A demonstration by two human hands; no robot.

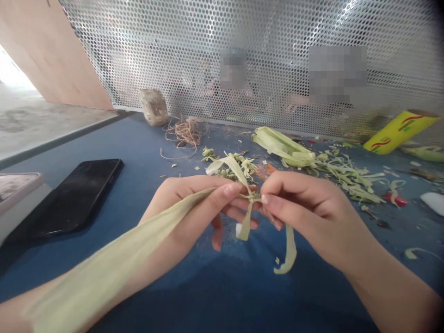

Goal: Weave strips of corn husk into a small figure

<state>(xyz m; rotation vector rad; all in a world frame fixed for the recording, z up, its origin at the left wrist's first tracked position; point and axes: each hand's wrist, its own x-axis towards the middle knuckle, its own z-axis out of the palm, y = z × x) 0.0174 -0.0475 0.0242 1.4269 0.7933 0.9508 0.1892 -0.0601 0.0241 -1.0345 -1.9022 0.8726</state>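
Note:
A long pale green leaf strip (114,263) runs from the lower left up to my fingertips. My left hand (194,208) pinches it near its narrow end, fingers closed. My right hand (305,208) is closed too, pinching the knotted part of the strip (253,196) right beside the left fingertips. Two loose ends hang down below the pinch, a short end (245,226) and a curled end (288,252). Another end sticks up behind the fingers.
Blue table top (145,152). Black phone (74,196) at left beside a pale device (15,189). Leaf pile (284,148) and shreds (347,175) behind. Twine bundle (185,132), small jar (153,107), yellow tube (398,132), red bit (395,199). Perforated metal screen (208,41) with people behind.

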